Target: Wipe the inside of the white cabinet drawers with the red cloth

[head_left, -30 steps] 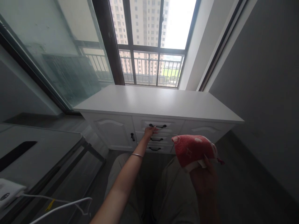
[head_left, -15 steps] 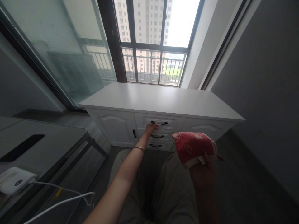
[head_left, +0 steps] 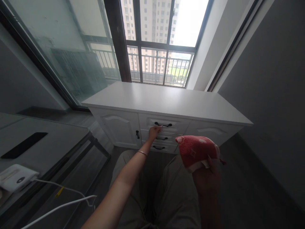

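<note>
My left hand point(head_left: 154, 131), with a thin bracelet at the wrist, is at the top drawer of the white cabinet. Its fingers are curled closed at the left and lower side of the black drawer handle point(head_left: 168, 124); the exact contact is too small to make out fully. The drawer point(head_left: 177, 127) looks closed. My right hand point(head_left: 207, 178) is closed around the lower edge of a red and white cloth point(head_left: 196, 149) with a fuzzy surface and a small tassel, held up right of the drawers. A small white tag shows by the fingers.
The white cabinet top point(head_left: 166, 98) stands before a window point(head_left: 157, 47). Two lower drawer handles point(head_left: 159, 147) and a left door handle point(head_left: 137, 134) are black. On the left, a table point(head_left: 64, 136) bears a black flat object point(head_left: 23, 145) and a white device point(head_left: 17, 178) with cables.
My left hand's fingers have curled in more tightly, and the hand sits slightly lower against the top handle. The view has shifted a little. The right hand keeps the cloth in place.
</note>
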Available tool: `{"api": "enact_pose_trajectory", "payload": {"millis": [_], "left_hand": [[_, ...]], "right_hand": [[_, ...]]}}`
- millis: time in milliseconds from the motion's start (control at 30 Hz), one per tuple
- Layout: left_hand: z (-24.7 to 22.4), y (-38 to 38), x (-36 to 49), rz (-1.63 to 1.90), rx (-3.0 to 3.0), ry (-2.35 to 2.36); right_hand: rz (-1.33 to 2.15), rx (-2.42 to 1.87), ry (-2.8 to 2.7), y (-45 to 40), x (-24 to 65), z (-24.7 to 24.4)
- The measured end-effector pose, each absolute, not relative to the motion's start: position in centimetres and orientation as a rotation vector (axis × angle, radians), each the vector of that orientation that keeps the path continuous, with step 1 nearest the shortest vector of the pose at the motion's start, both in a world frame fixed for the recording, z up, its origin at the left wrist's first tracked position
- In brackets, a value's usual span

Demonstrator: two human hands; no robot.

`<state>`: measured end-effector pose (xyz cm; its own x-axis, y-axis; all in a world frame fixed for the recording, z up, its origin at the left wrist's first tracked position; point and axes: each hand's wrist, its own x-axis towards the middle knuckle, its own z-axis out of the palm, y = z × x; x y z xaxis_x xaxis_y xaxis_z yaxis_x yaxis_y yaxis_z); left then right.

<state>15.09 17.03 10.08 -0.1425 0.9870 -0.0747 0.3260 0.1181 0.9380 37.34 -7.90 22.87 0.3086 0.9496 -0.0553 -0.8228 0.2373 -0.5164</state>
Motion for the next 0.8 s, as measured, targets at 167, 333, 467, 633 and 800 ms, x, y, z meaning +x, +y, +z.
{"api": "enact_pose_trajectory", "payload": {"millis": [167, 333, 467, 633, 800], "left_hand": [[6.5, 14.9, 15.5, 0.757, 1.667, 1.676], [3.7, 14.3, 16.8, 0.459, 1.979, 1.646], [2.3, 14.5, 17.8, 0.353, 2.104, 1.641], [1.2, 15.1, 18.2, 0.28, 2.164, 1.654], [0.3, 15.6, 18.9, 0.235, 2.187, 1.688]], "right_hand": [[1.247, -0.533, -0.317, -7.3, 37.6, 22.1], [1.246, -0.587, -0.309, -6.7, 38.0, 21.1], [1.297, -0.636, -0.346, -6.2, 38.9, 20.7], [1.281, -0.609, -0.391, -5.6, 39.1, 21.1], [1.276, -0.615, -0.401, -5.9, 38.9, 21.1]]}}
